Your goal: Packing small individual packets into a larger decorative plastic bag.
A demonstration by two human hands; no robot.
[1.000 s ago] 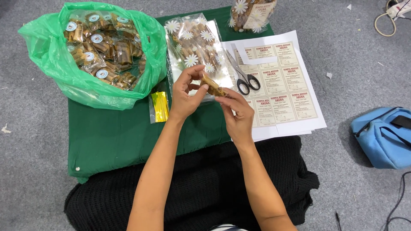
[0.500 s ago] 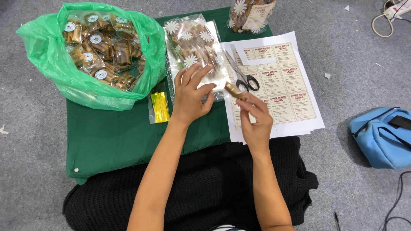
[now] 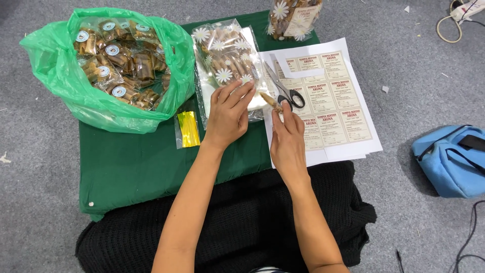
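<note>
Head view: right hand [image 3: 288,139] pinched a small brown snack stick [image 3: 270,100] at its fingertips, held just above the scissors [image 3: 284,91] and white label sheet [image 3: 333,108]. Left hand [image 3: 228,114] lay flat with fingers spread, pressed on the daisy-printed clear bag [image 3: 225,58] of snacks. Beside it, a packet of yellow twist ties [image 3: 188,129] on the green cloth [image 3: 131,162]. Farther left, a green plastic bag [image 3: 60,76] held sealed snack packs; blue bag [image 3: 449,162] well apart on the floor.
</note>
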